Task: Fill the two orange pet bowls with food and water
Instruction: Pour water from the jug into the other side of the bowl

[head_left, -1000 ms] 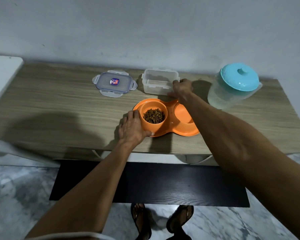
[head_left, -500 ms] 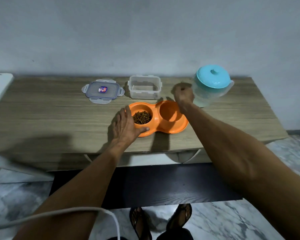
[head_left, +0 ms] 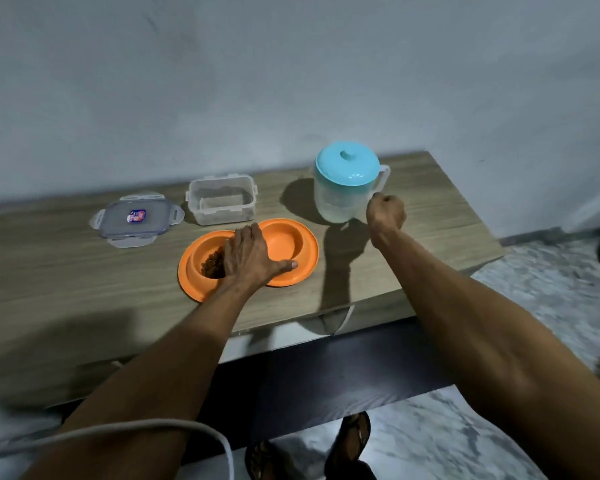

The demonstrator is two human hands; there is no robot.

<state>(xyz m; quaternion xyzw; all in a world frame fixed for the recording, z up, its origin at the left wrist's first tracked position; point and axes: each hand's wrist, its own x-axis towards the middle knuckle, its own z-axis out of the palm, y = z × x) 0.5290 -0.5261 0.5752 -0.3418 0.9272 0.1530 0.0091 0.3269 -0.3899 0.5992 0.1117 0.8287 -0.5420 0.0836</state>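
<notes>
Two hands out over the table. Lays the left hand flat across the middle of the orange double bowl, palm down, fingers straight and together, pointing away toward the wall, thumb splayed to the right along the near rim of the right-hand basin. Covers with it part of the brown kibble in the left-hand basin; shows the right-hand basin bare orange inside. Reaches the left forearm straight in from the near edge of the table. Holds the right hand further right and off the bowl, clenched in a fist, right at the lower end of the handle of the clear pitcher with the turquoise lid (cannot tell whether curled round that handle or merely against it). Stretches the right arm long and nearly straight. Beyond the bowl, near the wall: open clear food container, and to its left the snap lid, flat on the wood.
</notes>
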